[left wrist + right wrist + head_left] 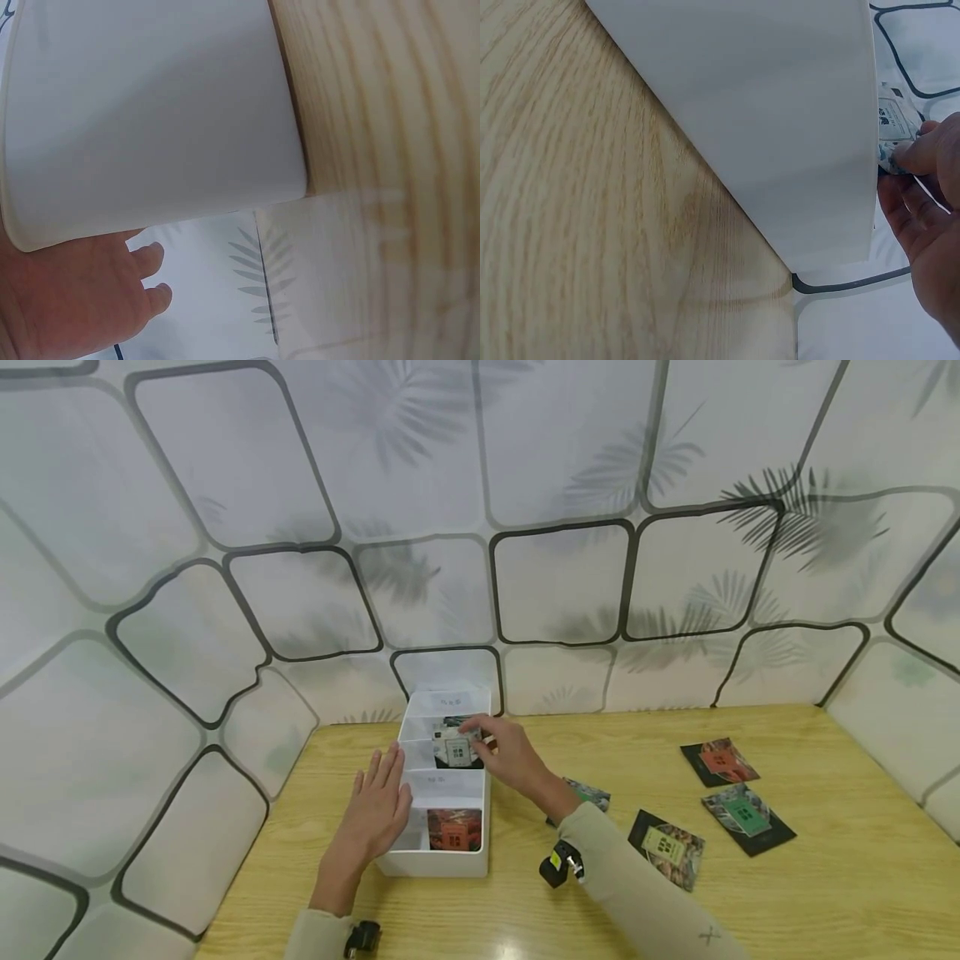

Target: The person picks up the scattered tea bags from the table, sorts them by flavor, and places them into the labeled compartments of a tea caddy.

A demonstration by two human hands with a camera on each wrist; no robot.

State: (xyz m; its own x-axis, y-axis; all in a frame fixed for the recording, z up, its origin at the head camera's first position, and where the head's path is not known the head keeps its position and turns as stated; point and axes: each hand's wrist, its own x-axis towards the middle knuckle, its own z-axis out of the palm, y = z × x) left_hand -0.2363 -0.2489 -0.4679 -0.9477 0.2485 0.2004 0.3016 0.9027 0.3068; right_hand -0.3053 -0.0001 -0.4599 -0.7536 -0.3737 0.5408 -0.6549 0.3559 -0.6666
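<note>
A white box (435,864) divided into several compartments stands on the table. My right hand (513,758) pinches a black-and-white sachet (459,750) over one of the rear compartments; in the right wrist view the sachet (894,124) shows above the box's rim between thumb and fingers. Behind it a darker packet edge (453,721) peeks out. My left hand (375,806) rests along the box's left side, fingers straight and pointing away. In the left wrist view that hand (82,292) lies beside the white wall. A red sachet (454,831) sits in the front compartment.
Right of the box, loose sachets lie on the wooden table (525,893): a red one (722,762), a green one (747,817), a yellow-labelled one (667,847), and another (588,795) partly behind the right forearm. A patterned cloth wall (558,581) rises behind.
</note>
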